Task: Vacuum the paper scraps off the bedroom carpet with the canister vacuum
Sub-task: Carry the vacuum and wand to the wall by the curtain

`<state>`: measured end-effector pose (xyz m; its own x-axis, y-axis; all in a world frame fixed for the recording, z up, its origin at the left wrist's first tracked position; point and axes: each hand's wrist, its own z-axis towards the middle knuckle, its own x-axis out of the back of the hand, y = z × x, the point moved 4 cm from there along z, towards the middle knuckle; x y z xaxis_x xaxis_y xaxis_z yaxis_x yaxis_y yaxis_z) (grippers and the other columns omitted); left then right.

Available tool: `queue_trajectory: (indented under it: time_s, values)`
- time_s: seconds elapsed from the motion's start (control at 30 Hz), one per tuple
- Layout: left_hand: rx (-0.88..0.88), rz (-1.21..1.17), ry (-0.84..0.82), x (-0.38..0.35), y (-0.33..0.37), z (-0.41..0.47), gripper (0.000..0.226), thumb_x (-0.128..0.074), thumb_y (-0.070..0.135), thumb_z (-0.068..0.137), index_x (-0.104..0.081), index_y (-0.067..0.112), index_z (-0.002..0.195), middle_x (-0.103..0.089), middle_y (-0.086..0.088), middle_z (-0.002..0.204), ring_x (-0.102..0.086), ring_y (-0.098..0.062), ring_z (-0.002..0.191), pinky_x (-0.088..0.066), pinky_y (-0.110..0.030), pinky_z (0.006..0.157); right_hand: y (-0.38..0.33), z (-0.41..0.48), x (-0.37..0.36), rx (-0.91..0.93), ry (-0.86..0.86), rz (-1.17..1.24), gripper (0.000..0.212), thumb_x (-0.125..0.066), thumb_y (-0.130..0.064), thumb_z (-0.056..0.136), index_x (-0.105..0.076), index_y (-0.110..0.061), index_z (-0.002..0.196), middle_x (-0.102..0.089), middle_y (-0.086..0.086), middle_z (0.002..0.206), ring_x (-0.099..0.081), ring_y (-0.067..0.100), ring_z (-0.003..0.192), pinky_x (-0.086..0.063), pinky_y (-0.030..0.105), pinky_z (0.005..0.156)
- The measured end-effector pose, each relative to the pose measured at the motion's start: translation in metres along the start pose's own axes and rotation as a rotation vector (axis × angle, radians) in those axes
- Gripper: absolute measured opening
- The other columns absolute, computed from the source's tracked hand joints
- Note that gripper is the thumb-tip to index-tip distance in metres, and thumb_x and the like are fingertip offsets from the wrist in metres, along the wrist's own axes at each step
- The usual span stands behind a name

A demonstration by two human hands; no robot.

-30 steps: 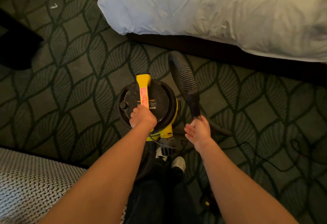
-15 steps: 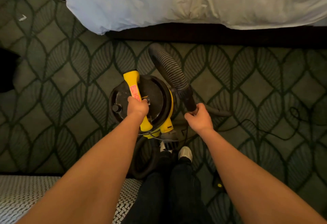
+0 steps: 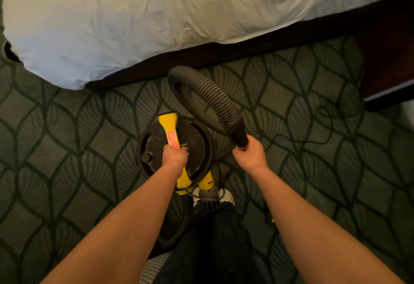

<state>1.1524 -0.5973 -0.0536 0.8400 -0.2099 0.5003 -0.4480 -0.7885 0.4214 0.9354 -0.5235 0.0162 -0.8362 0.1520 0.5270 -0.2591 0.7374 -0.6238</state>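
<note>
The black and yellow canister vacuum [image 3: 197, 140] stands just ahead of my feet on the green leaf-pattern carpet [image 3: 89, 149]. My left hand [image 3: 175, 157] is closed around its yellow carry handle [image 3: 169, 126]. My right hand [image 3: 250, 154] grips the black ribbed hose [image 3: 208, 102] at its smooth cuff, and the hose arches up and back toward the bed. No paper scraps show on the carpet in this view.
A bed with a rumpled white duvet [image 3: 156, 14] and a dark base [image 3: 224, 52] fills the top. The black power cord [image 3: 313, 131] snakes over the carpet to the right. Dark furniture [image 3: 385, 64] stands at the far right. My white shoes [image 3: 226, 196] are behind the canister.
My right hand has closed on the hose cuff and raised it, so the hose loops higher. The view has swung left to right along the bed; the scrap at upper left is out of view.
</note>
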Motion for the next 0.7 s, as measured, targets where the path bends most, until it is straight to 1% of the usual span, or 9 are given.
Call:
queue_trajectory:
  time_s: [0.1,0.17,0.3,0.37,0.43,0.47,0.6,0.7]
  values:
    - [-0.048,0.051,-0.037,-0.019,0.018,-0.014,0.037,-0.063,0.022,0.085,-0.052,0.004,0.115,-0.063,-0.02,0.11,-0.064,-0.039,0.1,-0.054,-0.049,0.088,0.008,-0.012,0.026,-0.025,0.071,0.022,0.029,-0.06,-0.002,0.079,-0.048,-0.024,0.065,-0.055,-0.004,0.068,-0.056,0.022,0.075,-0.043,0.03,0.067]
    - [-0.082,0.083,-0.065,-0.032,0.033,-0.028,0.037,-0.063,0.022,0.085,-0.053,0.003,0.116,-0.064,-0.021,0.109,-0.064,-0.039,0.099,-0.054,-0.05,0.087,0.014,-0.021,0.047,-0.048,0.132,0.039,0.03,-0.059,-0.001,0.078,-0.047,-0.024,0.062,-0.054,-0.003,0.066,-0.058,0.025,0.075,-0.046,0.035,0.069]
    - [-0.132,0.092,-0.13,-0.06,0.056,-0.066,0.036,-0.061,0.02,0.087,-0.052,0.002,0.117,-0.063,-0.02,0.106,-0.064,-0.037,0.096,-0.055,-0.044,0.085,0.023,-0.037,0.092,-0.1,0.221,0.075,0.028,-0.058,-0.002,0.079,-0.049,-0.022,0.062,-0.055,-0.002,0.067,-0.06,0.027,0.077,-0.049,0.035,0.072]
    - [-0.152,0.077,-0.177,-0.079,0.064,-0.084,0.033,-0.062,0.019,0.087,-0.054,0.002,0.114,-0.064,-0.02,0.103,-0.065,-0.036,0.09,-0.054,-0.043,0.08,0.027,-0.041,0.121,-0.12,0.282,0.097,0.027,-0.058,-0.003,0.079,-0.049,-0.021,0.062,-0.055,-0.001,0.066,-0.06,0.028,0.077,-0.048,0.034,0.069]
    - [-0.167,0.066,-0.219,-0.1,0.068,-0.1,0.036,-0.064,0.022,0.081,-0.058,0.001,0.111,-0.067,-0.018,0.1,-0.065,-0.036,0.082,-0.055,-0.045,0.078,0.033,-0.045,0.151,-0.139,0.361,0.107,0.027,-0.058,-0.004,0.079,-0.047,-0.02,0.061,-0.055,0.0,0.066,-0.058,0.027,0.076,-0.043,0.031,0.067]
    - [-0.174,0.079,-0.241,-0.115,0.07,-0.111,0.038,-0.066,0.022,0.08,-0.059,0.001,0.111,-0.067,-0.018,0.099,-0.065,-0.036,0.082,-0.055,-0.047,0.079,0.038,-0.051,0.172,-0.153,0.404,0.119,0.028,-0.058,-0.005,0.08,-0.047,-0.021,0.061,-0.054,0.0,0.066,-0.058,0.027,0.076,-0.042,0.029,0.066]
    - [-0.189,0.059,-0.27,-0.16,0.084,-0.15,0.041,-0.067,0.019,0.082,-0.055,0.001,0.117,-0.066,-0.019,0.103,-0.065,-0.038,0.093,-0.054,-0.051,0.087,0.07,-0.066,0.231,-0.2,0.495,0.175,0.027,-0.057,-0.005,0.08,-0.047,-0.021,0.062,-0.054,-0.001,0.066,-0.059,0.029,0.078,-0.043,0.031,0.067]
    - [-0.199,0.02,-0.3,-0.199,0.095,-0.188,0.041,-0.067,0.018,0.081,-0.055,-0.002,0.116,-0.066,-0.02,0.1,-0.065,-0.038,0.088,-0.055,-0.047,0.083,0.109,-0.081,0.272,-0.243,0.547,0.225,0.029,-0.056,-0.003,0.079,-0.046,-0.023,0.06,-0.054,0.0,0.066,-0.059,0.03,0.078,-0.046,0.034,0.07]
